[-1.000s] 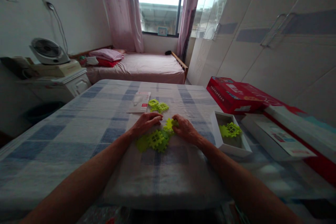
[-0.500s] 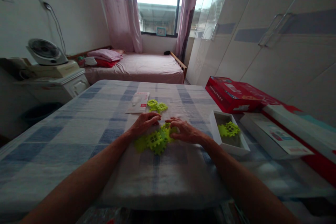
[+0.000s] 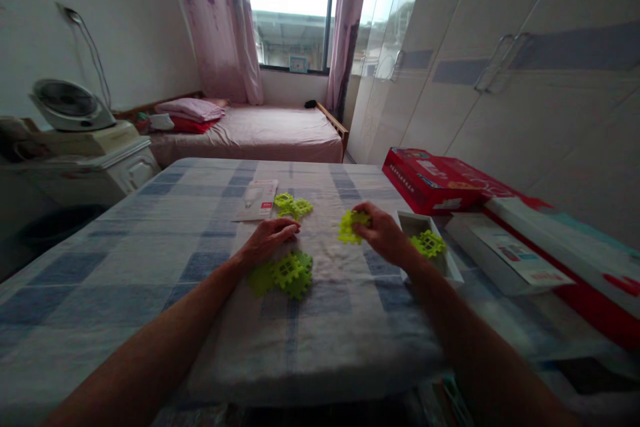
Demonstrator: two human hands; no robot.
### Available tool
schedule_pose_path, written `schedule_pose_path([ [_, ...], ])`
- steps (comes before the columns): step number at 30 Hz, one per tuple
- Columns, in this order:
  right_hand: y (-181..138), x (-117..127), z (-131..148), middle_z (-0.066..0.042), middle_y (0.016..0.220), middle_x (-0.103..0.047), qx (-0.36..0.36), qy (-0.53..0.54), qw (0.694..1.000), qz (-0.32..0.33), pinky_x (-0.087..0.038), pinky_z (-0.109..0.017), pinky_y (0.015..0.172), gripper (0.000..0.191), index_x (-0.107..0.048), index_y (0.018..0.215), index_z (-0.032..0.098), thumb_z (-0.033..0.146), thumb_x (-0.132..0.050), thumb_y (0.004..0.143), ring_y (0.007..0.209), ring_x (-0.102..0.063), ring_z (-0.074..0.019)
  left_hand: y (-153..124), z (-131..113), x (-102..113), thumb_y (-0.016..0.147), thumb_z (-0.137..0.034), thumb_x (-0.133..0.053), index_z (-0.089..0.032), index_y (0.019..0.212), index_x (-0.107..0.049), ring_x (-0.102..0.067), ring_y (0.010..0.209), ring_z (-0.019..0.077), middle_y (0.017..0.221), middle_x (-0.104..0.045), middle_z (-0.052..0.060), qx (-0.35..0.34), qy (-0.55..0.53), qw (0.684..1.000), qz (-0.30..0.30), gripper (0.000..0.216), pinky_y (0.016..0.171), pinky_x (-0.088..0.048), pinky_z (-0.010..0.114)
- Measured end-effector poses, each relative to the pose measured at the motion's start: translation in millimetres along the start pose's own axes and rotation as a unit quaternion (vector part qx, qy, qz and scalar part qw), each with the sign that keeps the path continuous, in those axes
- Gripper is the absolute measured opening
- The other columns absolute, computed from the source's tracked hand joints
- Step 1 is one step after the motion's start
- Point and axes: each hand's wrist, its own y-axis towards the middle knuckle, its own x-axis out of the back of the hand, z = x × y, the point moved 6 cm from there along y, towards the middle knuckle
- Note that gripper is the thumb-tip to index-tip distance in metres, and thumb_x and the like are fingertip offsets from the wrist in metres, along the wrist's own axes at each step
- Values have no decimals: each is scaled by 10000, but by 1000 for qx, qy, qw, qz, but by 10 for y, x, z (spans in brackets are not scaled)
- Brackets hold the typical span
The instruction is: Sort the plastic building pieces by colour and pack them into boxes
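My right hand is closed on a lime-green toothed puzzle piece, lifted a little above the checked tablecloth beside a small white box. My left hand rests with curled fingers on the cloth, touching the upper edge of a joined cluster of green pieces. Two more green pieces lie farther back. Another green piece sits in the white box.
A white and red booklet lies behind my left hand. A red box and flat white boxes stand at the right by wardrobe doors. A fan sits on a cabinet at left; a bed is beyond.
My right hand has pulled one green piece off the cluster and carried it right, toward the white box. My left hand stays at the cluster. The camera has turned slightly right.
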Motion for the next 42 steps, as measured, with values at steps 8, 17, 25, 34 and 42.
schedule_pose_path([
  [8, -371, 1023, -615, -104, 1000, -628, -85, -172, 975, -116, -457, -380, 811, 367, -576, 1064, 163, 311, -513, 734, 901, -592, -234, 1, 28, 4, 683, -500, -604, -157, 828, -685, -655, 723, 189, 805, -711, 45, 3, -26, 1000, -3, 381, 681, -517, 286],
  [17, -985, 788, -705, -147, 1303, -491, -86, -289, 953, -16, -392, -534, 926, 641, -473, 1264, 185, 579, -498, 759, 1208, -440, -319, 13, 73, 7, 682, -503, -612, -152, 855, -689, -662, 758, 196, 855, -715, 56, 11, -20, 1000, -6, 398, 706, -520, 294],
  [25, -1006, 785, -714, -105, 1327, -483, -35, -286, 955, 68, -379, -530, 954, 600, -517, 1236, 263, 558, -572, 716, 1251, -403, -304, 6, 37, 18, 698, -502, -594, -158, 862, -696, -652, 763, 198, 835, -718, 51, -6, 6, 1000, 2, 395, 708, -512, 286],
  [34, -639, 830, -1179, -85, 1322, -497, 4, -265, 957, 114, -295, -578, 1024, 554, -566, 1199, 271, 492, -620, 694, 1316, -290, -340, 13, 80, 1, 746, -465, -543, -130, 894, -681, -653, 761, 190, 849, -712, 65, -19, 14, 1000, 16, 391, 699, -497, 270],
  [42, -526, 780, -467, -86, 1347, -462, 50, -192, 977, 81, -378, -465, 1004, 468, -540, 1199, 242, 425, -581, 770, 1192, -475, -283, 44, 146, 3, 773, -449, -522, -134, 901, -673, -647, 738, 175, 837, -702, 55, -40, 10, 999, 21, 373, 681, -495, 260],
])
